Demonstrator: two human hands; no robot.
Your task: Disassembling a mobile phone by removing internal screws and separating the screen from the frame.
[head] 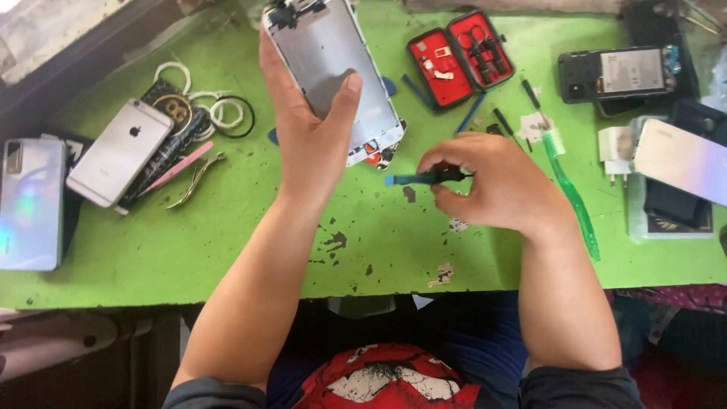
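Observation:
My left hand [310,129] grips a detached phone screen panel [333,60], its metal back plate facing up, held above the green table [227,235]. The thumb presses on the plate's right side. My right hand [492,182] pinches a thin dark tool with a blue tip [413,179], pointing left, just below the panel's lower end. Some small parts peek out beneath the panel near its bottom corner.
A silver phone [121,151], a pale iridescent phone [30,201], coiled cables, tweezers [195,180] and a pink tool lie left. An open red tool case [460,57] sits at the back. An opened phone [617,73], a green toothbrush [572,193], a white charger and more phones lie right.

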